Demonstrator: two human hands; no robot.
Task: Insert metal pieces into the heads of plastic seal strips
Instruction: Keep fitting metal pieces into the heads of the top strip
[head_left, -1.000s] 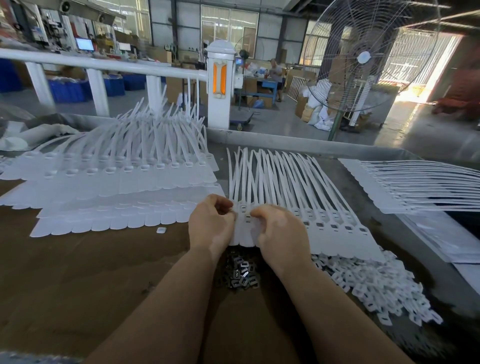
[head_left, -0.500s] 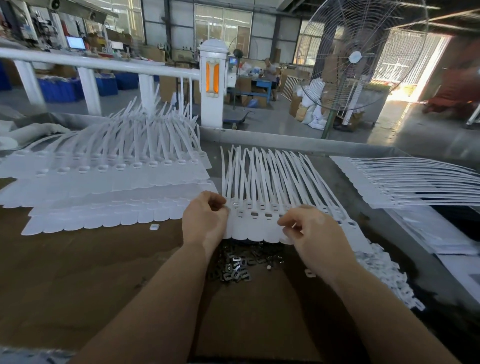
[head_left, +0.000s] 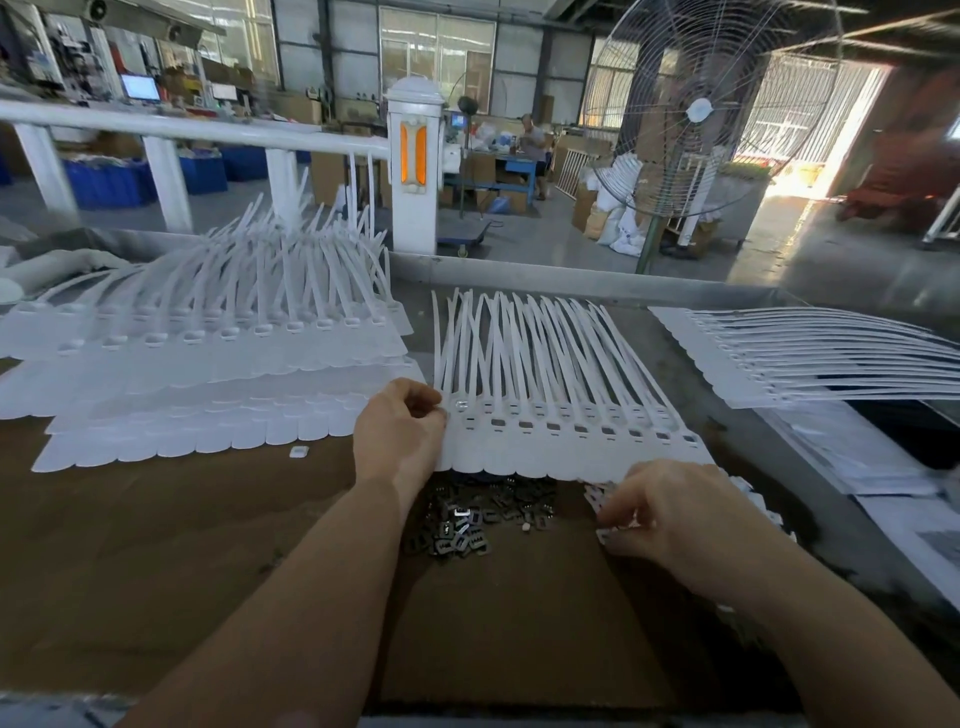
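On the brown bench | left hand (head_left: 400, 431) pinches seal strips (head_left: 561, 431) | right hand (head_left: 670, 512) curled over white caps (head_left: 597, 496), grip unclear

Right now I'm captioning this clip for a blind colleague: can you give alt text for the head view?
A person's left hand pinches the left end of a row of white seal strips on a brown table, while the right hand picks at small white plastic pieces. A pile of metal pieces lies between the hands.

Left hand (head_left: 400, 431) pinches seal strip row (head_left: 561, 436) edge; right hand (head_left: 670, 514) fingers white caps beside metal pieces (head_left: 467, 525)
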